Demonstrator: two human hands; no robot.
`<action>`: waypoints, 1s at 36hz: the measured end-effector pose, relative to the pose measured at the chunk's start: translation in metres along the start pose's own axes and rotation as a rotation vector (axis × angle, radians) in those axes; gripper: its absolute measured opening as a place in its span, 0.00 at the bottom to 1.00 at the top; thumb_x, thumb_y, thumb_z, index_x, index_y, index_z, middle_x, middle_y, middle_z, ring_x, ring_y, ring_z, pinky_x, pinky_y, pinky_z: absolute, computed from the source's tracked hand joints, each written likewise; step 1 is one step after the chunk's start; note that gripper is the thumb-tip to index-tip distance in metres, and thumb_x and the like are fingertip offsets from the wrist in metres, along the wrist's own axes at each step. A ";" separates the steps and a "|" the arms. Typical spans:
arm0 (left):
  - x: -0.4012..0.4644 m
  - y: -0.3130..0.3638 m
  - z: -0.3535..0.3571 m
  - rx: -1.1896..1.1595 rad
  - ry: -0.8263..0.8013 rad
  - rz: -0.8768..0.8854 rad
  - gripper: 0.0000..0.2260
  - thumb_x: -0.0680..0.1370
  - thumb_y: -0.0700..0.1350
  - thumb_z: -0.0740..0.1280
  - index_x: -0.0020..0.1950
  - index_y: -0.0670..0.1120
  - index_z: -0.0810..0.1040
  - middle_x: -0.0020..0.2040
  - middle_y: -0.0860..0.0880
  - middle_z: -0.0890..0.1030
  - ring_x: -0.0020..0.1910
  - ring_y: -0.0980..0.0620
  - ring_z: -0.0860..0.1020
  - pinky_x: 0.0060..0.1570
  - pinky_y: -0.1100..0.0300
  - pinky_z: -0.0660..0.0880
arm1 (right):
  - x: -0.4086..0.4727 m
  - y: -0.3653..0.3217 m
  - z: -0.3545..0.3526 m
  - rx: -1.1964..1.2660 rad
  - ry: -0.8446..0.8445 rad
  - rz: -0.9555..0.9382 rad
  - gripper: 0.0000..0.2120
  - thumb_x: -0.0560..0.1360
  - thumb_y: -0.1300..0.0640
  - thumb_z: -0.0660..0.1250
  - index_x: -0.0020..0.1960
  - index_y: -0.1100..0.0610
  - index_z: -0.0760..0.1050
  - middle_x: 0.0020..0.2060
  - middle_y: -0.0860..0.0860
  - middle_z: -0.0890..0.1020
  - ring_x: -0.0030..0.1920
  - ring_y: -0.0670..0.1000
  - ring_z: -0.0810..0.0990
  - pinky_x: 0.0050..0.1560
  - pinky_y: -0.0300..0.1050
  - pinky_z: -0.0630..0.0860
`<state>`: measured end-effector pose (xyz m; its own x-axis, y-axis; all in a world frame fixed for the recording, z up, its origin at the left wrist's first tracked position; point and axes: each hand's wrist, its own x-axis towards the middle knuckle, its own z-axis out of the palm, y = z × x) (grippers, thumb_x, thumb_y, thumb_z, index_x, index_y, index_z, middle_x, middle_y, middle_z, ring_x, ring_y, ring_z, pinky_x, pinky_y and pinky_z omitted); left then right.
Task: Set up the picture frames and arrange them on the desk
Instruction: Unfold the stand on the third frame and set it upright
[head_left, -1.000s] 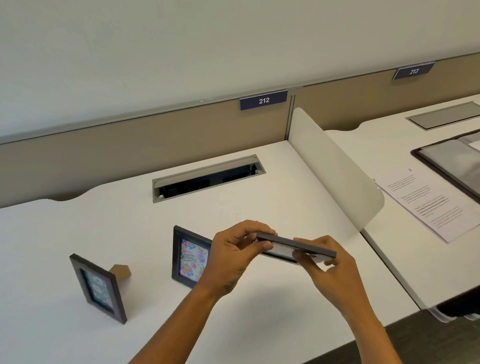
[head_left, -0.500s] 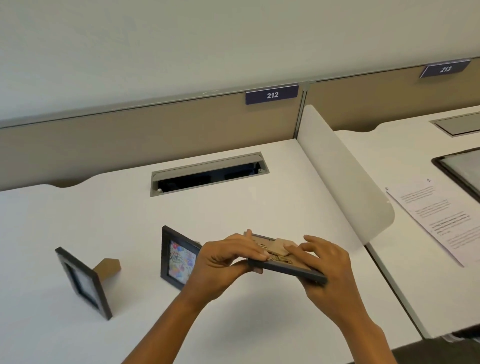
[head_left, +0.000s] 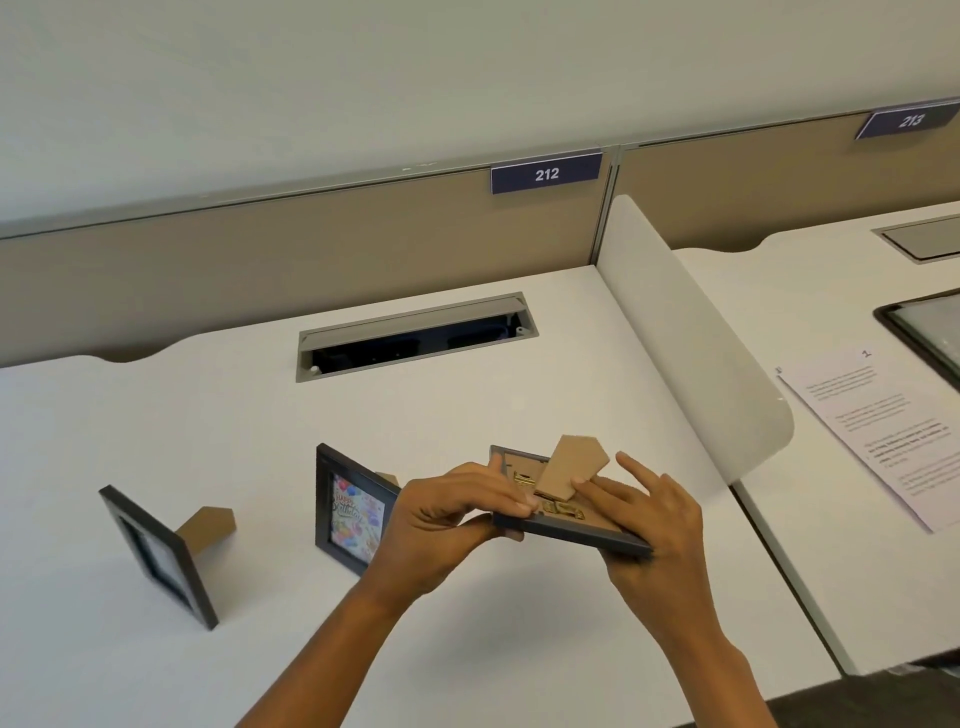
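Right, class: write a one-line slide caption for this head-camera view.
Both hands hold a frame back-up, stand lifted; two frames stand nearby.

Landmark — cable slot, set in desk near rear panel. Two frames stand on desk before slot: one far left, one just left of centre. Third frame held above desk, before-right of slot — back up, stand raised. Divider right of slot; paper beyond divider.
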<state>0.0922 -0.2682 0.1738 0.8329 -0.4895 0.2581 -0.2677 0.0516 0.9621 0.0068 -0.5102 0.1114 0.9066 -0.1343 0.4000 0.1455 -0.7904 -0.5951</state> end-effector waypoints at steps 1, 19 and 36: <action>0.000 0.000 0.000 0.001 0.000 0.002 0.08 0.75 0.32 0.74 0.54 0.34 0.86 0.53 0.42 0.88 0.57 0.41 0.84 0.57 0.41 0.82 | 0.000 -0.001 0.001 0.025 0.006 0.015 0.23 0.74 0.56 0.74 0.68 0.49 0.84 0.66 0.47 0.85 0.77 0.54 0.74 0.74 0.66 0.67; 0.013 -0.008 0.018 -0.036 0.122 -0.084 0.09 0.75 0.29 0.73 0.54 0.36 0.86 0.51 0.42 0.88 0.52 0.40 0.85 0.74 0.47 0.70 | 0.011 -0.033 -0.012 0.674 -0.114 0.459 0.31 0.72 0.45 0.81 0.73 0.44 0.77 0.65 0.49 0.84 0.68 0.47 0.81 0.65 0.25 0.71; 0.074 -0.046 0.052 -0.123 0.268 -0.469 0.17 0.83 0.41 0.67 0.71 0.52 0.79 0.60 0.55 0.84 0.50 0.75 0.80 0.41 0.73 0.78 | 0.043 -0.019 0.012 0.887 -0.009 0.871 0.36 0.75 0.21 0.49 0.66 0.41 0.81 0.62 0.46 0.86 0.67 0.53 0.80 0.74 0.53 0.70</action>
<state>0.1406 -0.3520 0.1436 0.9475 -0.2470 -0.2030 0.2071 -0.0094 0.9783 0.0477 -0.4941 0.1313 0.8376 -0.4045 -0.3671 -0.2916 0.2372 -0.9267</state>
